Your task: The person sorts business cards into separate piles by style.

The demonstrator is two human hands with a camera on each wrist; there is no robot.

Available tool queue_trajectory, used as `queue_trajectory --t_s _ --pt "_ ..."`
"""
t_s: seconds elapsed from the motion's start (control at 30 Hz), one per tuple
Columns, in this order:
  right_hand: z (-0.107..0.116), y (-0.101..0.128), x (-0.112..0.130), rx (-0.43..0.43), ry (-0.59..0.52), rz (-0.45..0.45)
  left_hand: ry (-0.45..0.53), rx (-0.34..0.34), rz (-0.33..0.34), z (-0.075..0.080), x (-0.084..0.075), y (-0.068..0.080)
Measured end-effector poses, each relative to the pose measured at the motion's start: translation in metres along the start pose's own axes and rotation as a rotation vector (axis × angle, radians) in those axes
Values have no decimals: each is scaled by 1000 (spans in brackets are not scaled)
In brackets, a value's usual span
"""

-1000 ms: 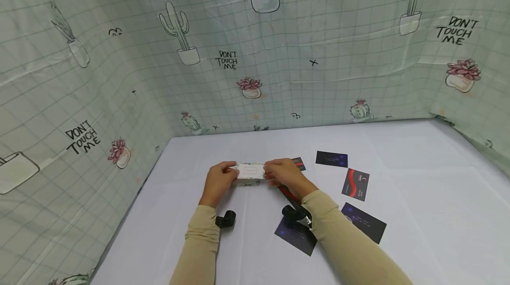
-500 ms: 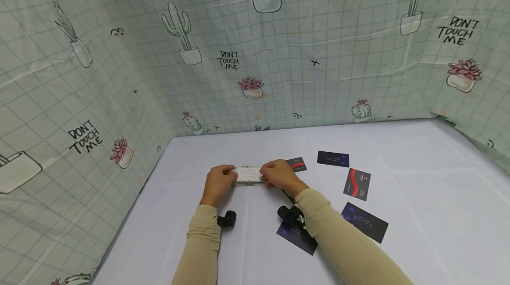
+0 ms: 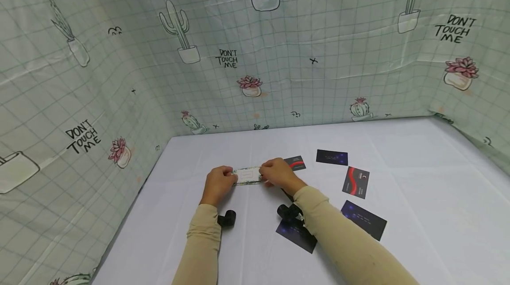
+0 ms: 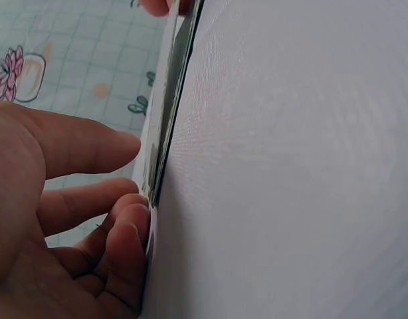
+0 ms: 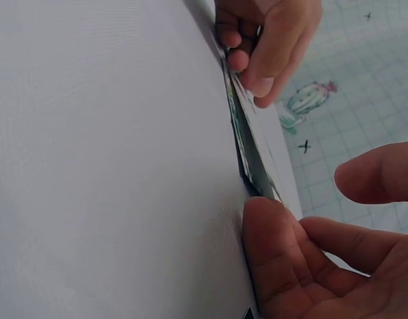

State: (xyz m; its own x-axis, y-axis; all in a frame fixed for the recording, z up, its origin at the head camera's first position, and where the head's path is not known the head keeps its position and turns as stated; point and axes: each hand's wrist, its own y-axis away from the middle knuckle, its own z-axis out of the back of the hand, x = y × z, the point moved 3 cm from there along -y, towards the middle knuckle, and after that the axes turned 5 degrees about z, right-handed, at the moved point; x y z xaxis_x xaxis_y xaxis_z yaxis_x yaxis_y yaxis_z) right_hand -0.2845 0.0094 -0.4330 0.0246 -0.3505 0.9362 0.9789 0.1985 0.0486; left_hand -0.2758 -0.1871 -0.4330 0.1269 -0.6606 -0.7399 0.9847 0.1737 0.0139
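Observation:
A small white card [image 3: 248, 175] with a patterned border lies on top of a thin stack, low over the table. In the right wrist view a narrow gap [image 5: 252, 149] separates the upper card from the layers below. My left hand [image 3: 218, 184] holds its left end, with the thumb [image 4: 117, 149] at the upper side and curled fingers at the end. At the right end my right hand [image 3: 282, 174] holds the card's corner by the fingertips; its thumb [image 5: 377, 174] looks apart from the card in the right wrist view.
Around my right arm lie black cards with red stripes [image 3: 356, 182] [image 3: 295, 162] and dark blue cards [image 3: 332, 157] [image 3: 363, 219] [image 3: 296, 235]. A white cloth covers the table [image 3: 418, 179]. Behind it hangs a cactus-print curtain [image 3: 279, 55].
Both hands have lowered the white card, so less of the front below it shows. The right hand has shifted slightly left, uncovering more of the red-striped card behind it.

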Motion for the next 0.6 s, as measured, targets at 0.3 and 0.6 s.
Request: queue_trajectory --t_s 0.3,0.6 --pt "-1 4 -4 -1 -32 21 -90 9 -24 -2 1 -3" --pt "0 6 -9 -63 -183 -24 -99 -11 -59 -2 0 -2"
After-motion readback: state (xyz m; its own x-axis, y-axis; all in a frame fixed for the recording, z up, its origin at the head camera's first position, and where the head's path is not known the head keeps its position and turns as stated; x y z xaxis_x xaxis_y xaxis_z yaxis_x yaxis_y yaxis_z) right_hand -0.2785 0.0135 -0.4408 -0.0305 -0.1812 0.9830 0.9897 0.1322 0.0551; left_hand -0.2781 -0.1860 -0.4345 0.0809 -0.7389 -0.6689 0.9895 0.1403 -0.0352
